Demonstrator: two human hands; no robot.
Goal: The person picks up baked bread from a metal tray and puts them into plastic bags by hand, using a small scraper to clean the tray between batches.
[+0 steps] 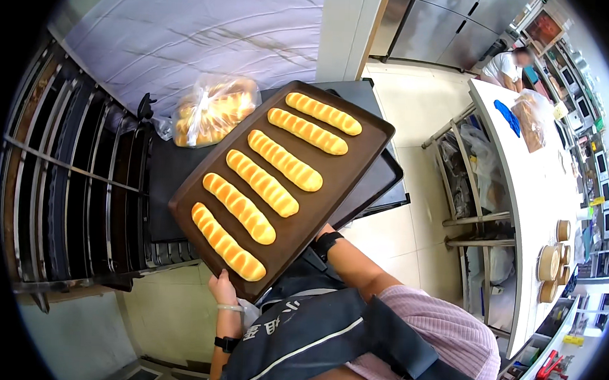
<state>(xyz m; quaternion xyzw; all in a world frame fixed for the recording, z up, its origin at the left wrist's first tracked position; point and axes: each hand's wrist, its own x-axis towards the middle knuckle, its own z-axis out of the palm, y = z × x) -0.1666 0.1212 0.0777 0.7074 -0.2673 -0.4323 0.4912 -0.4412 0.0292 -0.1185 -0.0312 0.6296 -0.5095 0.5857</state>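
I find the left hand (223, 290) gripping the near corner of a dark brown rectangular baking tray (339, 168), held diagonally before the torso with 6 long golden loaves (262, 183); the right hand (326, 232) meets its side edge, fingers hidden, closure I cannot tell. A clear plastic bag of bread (212, 115) sits beyond; a black metal rack (74, 165) stands left.

Single view: left fisheye worn on the head, facing steeply down and forward past a dark apron (298, 339). The baking tray (346, 165) is near, centred, seen from above. Slatted rack (74, 164) curves along the left rim; white tabletop (536, 186) farther off, right; steel cabinets (437, 33) distant, upper right.
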